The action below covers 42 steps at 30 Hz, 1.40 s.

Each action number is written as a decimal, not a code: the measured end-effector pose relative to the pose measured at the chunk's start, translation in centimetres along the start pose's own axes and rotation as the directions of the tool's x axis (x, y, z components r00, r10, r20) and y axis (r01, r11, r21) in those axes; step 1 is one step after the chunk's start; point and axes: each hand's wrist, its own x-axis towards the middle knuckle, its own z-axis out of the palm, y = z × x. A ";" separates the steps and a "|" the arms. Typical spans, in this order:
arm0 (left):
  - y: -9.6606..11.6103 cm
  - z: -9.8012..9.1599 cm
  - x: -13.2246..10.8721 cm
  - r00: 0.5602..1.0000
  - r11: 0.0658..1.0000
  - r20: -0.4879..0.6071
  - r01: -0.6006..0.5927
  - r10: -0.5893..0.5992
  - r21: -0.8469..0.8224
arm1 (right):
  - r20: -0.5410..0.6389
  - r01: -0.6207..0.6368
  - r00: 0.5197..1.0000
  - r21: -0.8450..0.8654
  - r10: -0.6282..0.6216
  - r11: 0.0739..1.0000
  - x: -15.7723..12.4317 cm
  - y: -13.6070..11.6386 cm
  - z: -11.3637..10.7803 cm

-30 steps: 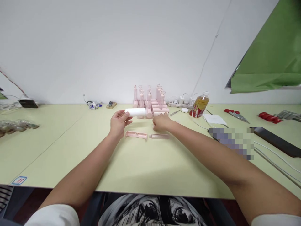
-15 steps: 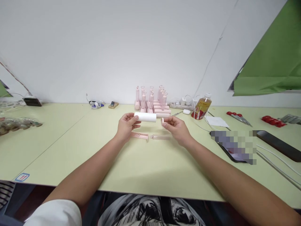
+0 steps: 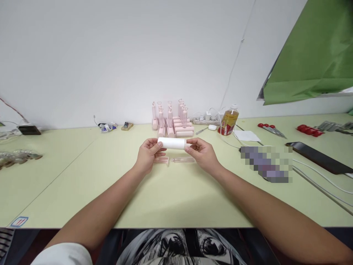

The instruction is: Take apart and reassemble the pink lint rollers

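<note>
My left hand [image 3: 146, 154] is closed around the left end of a white lint roll [image 3: 171, 143], held level just above the table. At the roll's other end, my right hand [image 3: 203, 151] pinches a small pale pink end cap [image 3: 185, 143] that meets the roll; how far it sits in cannot be seen. Below them on the table lie a pink roller cover [image 3: 162, 160], partly hidden by my left hand, and a clear pinkish handle [image 3: 182, 159], whose right end is behind my right hand.
Several pink lint rollers [image 3: 183, 129] stand grouped by the wall. Right of them are a power strip [image 3: 205, 121], a drink bottle [image 3: 229, 121], a phone [image 3: 317, 157], cables and red-handled tools [image 3: 266, 126]. At left lie a coiled cable [image 3: 107, 127] and a small box [image 3: 127, 126].
My right hand has brought the pink end cap left against the roll's end; a gap was between them before. The whole view has shifted slightly.
</note>
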 end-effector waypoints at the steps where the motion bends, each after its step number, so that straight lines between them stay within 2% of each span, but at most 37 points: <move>1: 0.0 0.0 0.0 1.000 1.000 0.003 0.002 -0.002 -0.002 | 0.005 0.002 1.000 -0.013 -0.002 1.000 0.0 0.0 0.0; 8: 0.0 0.2 -0.2 0.999 1.000 0.030 0.030 -0.030 0.008 | 0.010 0.029 1.000 -0.058 -0.028 0.998 0.0 0.3 -0.2; 14: 0.3 0.5 -0.6 1.000 0.991 0.015 0.017 -0.019 0.129 | 0.023 0.030 0.999 -0.104 -0.028 0.994 0.3 -0.4 -0.7; 16: 0.4 0.4 -0.7 1.000 0.983 0.018 0.005 -0.008 0.185 | 0.058 0.026 0.998 -0.152 -0.018 0.988 0.4 -1.1 -1.1; 19: 0.7 0.3 -0.8 0.999 0.946 0.043 -0.021 0.008 0.322 | 0.195 -0.032 0.978 -0.201 0.072 0.979 0.7 -2.3 -2.3; 21: 0.9 0.2 -1.0 0.996 0.888 0.093 -0.027 -0.018 0.460 | 0.321 -0.098 0.931 -0.235 0.173 0.967 0.9 -3.0 -3.3; 22: 1.0 0.2 -1.2 0.991 0.844 0.123 -0.023 -0.051 0.536 | 0.388 -0.135 0.893 -0.257 0.230 0.957 1.0 -3.2 -3.8; 24: 1.2 0.4 -1.8 0.977 0.739 0.165 -0.010 -0.136 0.674 | 0.505 -0.206 0.789 -0.319 0.350 0.925 1.2 -3.3 -4.6; 27: 0.9 1.1 -2.9 0.956 0.622 0.211 -0.039 -0.205 0.782 | 0.586 -0.304 0.643 -0.395 0.493 0.867 1.2 -2.9 -4.9; 29: 0.3 1.5 -3.4 0.951 0.586 0.255 -0.108 -0.175 0.803 | 0.591 -0.364 0.595 -0.407 0.545 0.838 1.0 -2.4 -4.6; 31: -0.5 1.8 -3.7 0.946 0.556 0.295 -0.177 -0.130 0.812 | 0.580 -0.408 0.576 -0.406 0.575 0.818 0.8 -1.9 -4.2; 35: -1.7 1.7 -3.8 0.920 0.562 0.358 -0.214 -0.158 0.799 | 0.567 -0.398 0.588 -0.418 0.577 0.817 0.7 -1.4 -4.0; 38: -1.3 1.6 -3.7 0.914 0.560 0.379 -0.242 -0.142 0.793 | 0.565 -0.343 0.620 -0.428 0.544 0.836 0.9 -1.7 -4.3; 40: -0.4 1.4 -3.2 0.931 0.524 0.359 -0.276 -0.061 0.806 | 0.534 -0.288 0.680 -0.435 0.503 0.853 1.1 -2.2 -4.5; 42: 0.8 0.7 -2.3 0.949 0.477 0.310 -0.299 0.057 0.826 | 0.450 -0.219 0.775 -0.467 0.443 0.857 1.4 -2.6 -4.8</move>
